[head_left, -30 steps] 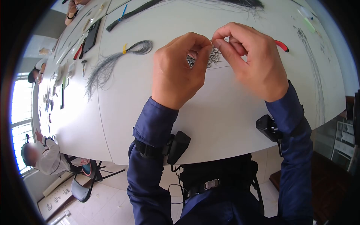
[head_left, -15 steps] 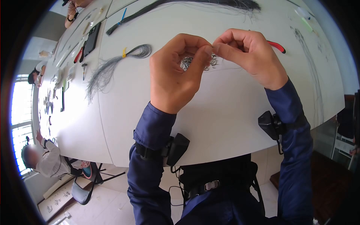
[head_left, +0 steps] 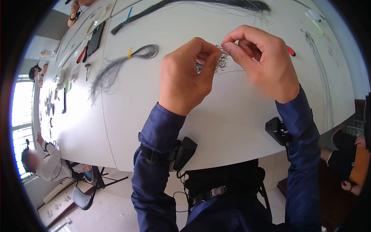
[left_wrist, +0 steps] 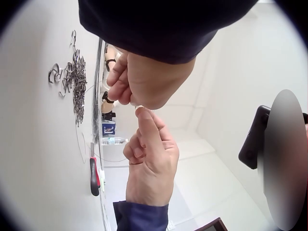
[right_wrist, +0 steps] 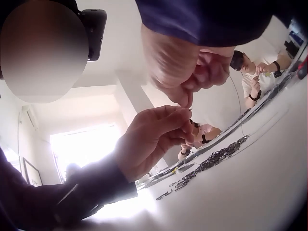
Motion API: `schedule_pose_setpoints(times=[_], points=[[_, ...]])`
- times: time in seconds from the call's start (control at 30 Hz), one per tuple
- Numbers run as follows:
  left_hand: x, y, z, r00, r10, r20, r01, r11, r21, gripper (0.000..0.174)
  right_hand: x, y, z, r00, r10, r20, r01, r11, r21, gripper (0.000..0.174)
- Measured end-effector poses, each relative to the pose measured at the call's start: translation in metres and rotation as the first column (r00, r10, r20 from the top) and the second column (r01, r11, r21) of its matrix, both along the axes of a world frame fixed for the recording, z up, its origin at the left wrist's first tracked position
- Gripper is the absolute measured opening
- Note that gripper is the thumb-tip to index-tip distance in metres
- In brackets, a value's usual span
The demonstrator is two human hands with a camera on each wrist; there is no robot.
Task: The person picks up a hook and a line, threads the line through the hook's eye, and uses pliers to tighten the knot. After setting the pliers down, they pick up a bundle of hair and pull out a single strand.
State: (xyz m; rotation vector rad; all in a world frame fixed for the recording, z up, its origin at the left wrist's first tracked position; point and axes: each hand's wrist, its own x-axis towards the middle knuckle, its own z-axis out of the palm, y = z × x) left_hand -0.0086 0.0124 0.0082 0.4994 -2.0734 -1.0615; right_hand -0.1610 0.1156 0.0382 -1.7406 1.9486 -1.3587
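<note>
A long white table in a bright, pale room

The white table point(head_left: 232, 116) runs away toward the far end of the room, joined from several tops, with seams showing across it. Left of the table a tall window point(head_left: 17, 116) glares with daylight and washes out that side. Below the table's near edge lies a pale tiled floor point(head_left: 116, 208), with a grey chair point(head_left: 83, 195) on dark legs and a framed panel point(head_left: 58, 203) on the tiles beside it. Above the table are plain white walls point(left_wrist: 250, 57) and a white ceiling point(right_wrist: 110, 77) — evenly lit.
</note>
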Motion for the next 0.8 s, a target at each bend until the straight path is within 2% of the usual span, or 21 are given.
schedule_pose_setpoints(times=[0.07, 0.27, 0.37, 0.47, 0.57, 0.67, 0.77, 0.8], points=[[-0.001, 0.002, 0.000, 0.998, -0.055, -0.002, 0.055, 0.997, 0.046, 0.005, -0.006, 0.001, 0.001, 0.997, -0.004, 0.082, -0.005, 0.995, 0.103, 0.011], [0.000, 0.008, 0.006, 0.989, -0.111, -0.101, 0.130, 0.967, 0.217, 0.006, -0.023, -0.007, -0.021, 0.926, 0.142, 0.350, -0.155, 0.988, 0.007, 0.020], [0.002, 0.007, 0.010, 0.984, -0.089, -0.153, 0.131, 0.946, 0.297, 0.008, -0.020, -0.008, -0.021, 0.894, 0.116, 0.432, -0.184, 0.975, 0.121, 0.020], [0.003, 0.003, 0.010, 0.984, -0.050, -0.169, 0.101, 0.946, 0.309, 0.007, -0.009, -0.004, -0.010, 0.900, 0.079, 0.428, -0.169, 0.969, 0.177, 0.020], [0.004, 0.003, 0.011, 0.983, -0.037, -0.180, 0.092, 0.946, 0.311, 0.009, -0.004, -0.004, -0.012, 0.903, 0.118, 0.413, -0.181, 0.977, 0.116, 0.018], [0.002, 0.005, 0.012, 0.987, 0.024, -0.160, 0.028, 0.948, 0.317, 0.010, 0.006, 0.001, -0.001, 0.962, 0.019, 0.274, -0.072, 0.980, 0.183, 0.014], [0.002, 0.001, 0.009, 0.998, 0.047, -0.035, -0.041, 0.985, 0.166, 0.009, 0.008, 0.003, 0.001, 0.995, 0.062, -0.073, -0.061, 0.998, 0.020, 0.011], [0.002, -0.001, 0.005, 0.999, 0.032, -0.029, -0.027, 0.991, 0.131, 0.007, 0.007, 0.002, 0.002, 0.994, 0.056, -0.094, -0.057, 0.998, -0.008, 0.011]])
